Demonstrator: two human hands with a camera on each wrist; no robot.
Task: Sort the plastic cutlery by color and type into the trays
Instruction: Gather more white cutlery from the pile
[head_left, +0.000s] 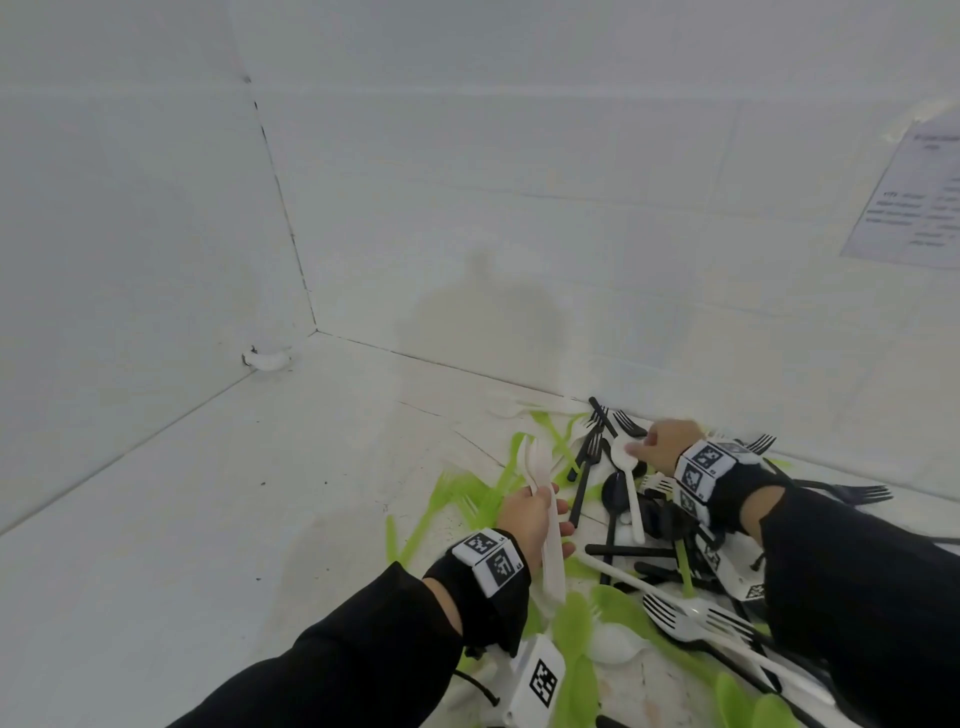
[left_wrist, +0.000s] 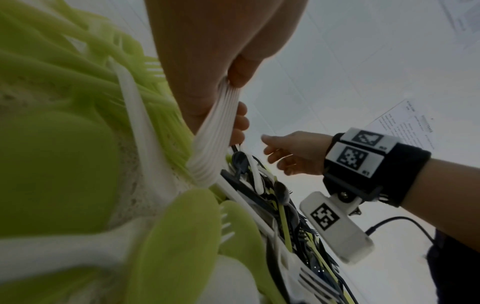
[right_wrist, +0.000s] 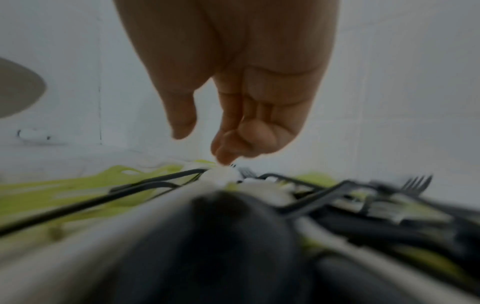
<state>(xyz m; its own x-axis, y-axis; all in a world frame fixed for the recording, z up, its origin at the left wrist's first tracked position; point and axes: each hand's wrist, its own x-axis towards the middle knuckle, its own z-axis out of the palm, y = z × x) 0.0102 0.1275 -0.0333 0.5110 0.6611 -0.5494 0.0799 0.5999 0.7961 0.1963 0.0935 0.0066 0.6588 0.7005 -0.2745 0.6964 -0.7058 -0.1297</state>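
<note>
My left hand (head_left: 524, 514) grips a bundle of white plastic cutlery (head_left: 550, 540) by the handles, their upper ends pointing away from me. In the left wrist view the stacked white handles (left_wrist: 218, 127) fan out below my left hand (left_wrist: 207, 51). My right hand (head_left: 665, 447) reaches over the mixed pile, its fingertips touching the bowl of a white spoon (head_left: 623, 454) that lies on black pieces. In the right wrist view the fingers (right_wrist: 228, 148) point down onto that white spoon (right_wrist: 221, 174), with the thumb held apart. The right hand (left_wrist: 296, 150) holds nothing. No tray is in view.
Green cutlery (head_left: 467, 499), black forks (head_left: 587, 467) and white forks (head_left: 691, 618) lie tangled in a pile on the white surface by the right wall. White walls meet in a corner (head_left: 316, 330). A printed sheet (head_left: 914, 197) hangs on the right wall. Bare surface (head_left: 208, 519) lies to the left.
</note>
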